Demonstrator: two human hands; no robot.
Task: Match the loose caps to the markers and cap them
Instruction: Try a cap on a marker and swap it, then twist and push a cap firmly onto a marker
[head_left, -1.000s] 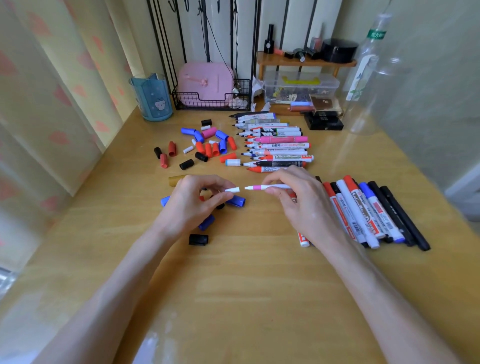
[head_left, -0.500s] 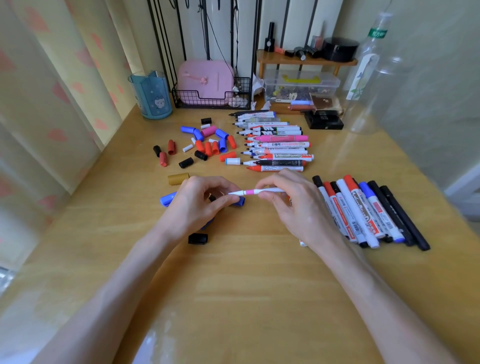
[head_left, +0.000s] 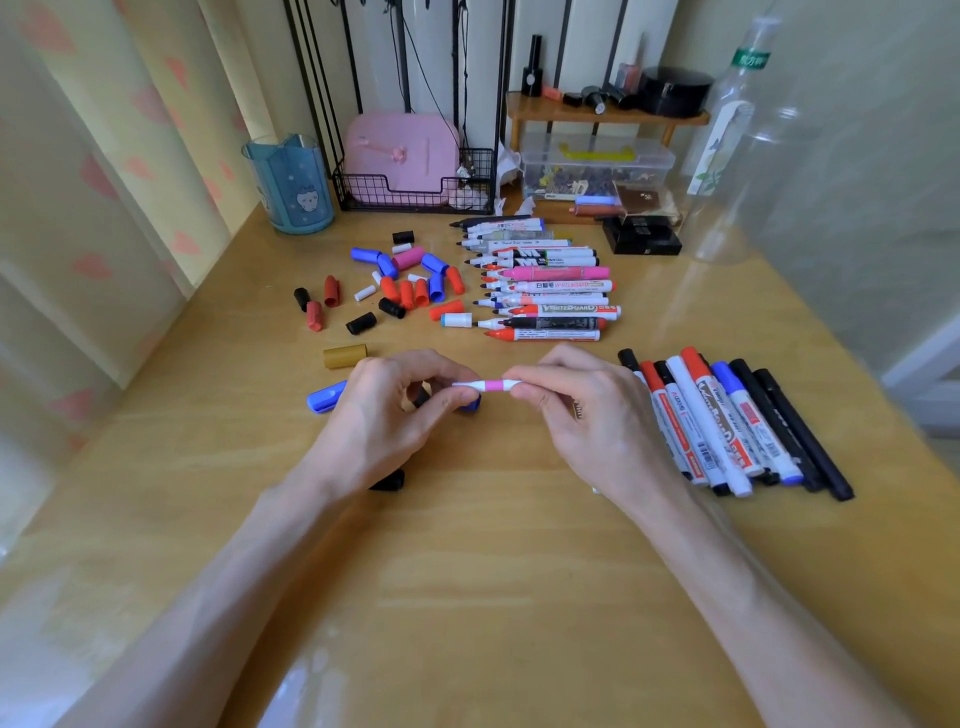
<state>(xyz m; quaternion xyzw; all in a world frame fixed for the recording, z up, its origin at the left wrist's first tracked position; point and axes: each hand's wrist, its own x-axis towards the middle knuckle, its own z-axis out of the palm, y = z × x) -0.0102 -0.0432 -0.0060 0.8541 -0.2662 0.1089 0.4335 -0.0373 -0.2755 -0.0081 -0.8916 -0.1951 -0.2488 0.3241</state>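
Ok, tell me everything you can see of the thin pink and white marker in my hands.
The thin marker is a slim white plastic-looking stick with a pink band at its middle. It lies roughly level above the table, one end pinched by the left hand, the other end by the right hand. No tip shows.

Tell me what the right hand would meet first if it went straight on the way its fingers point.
The right hand, pinching the pink-and-white marker, points left along it. Going on, it would probably first meet the left hand, which pinches the marker's other end.
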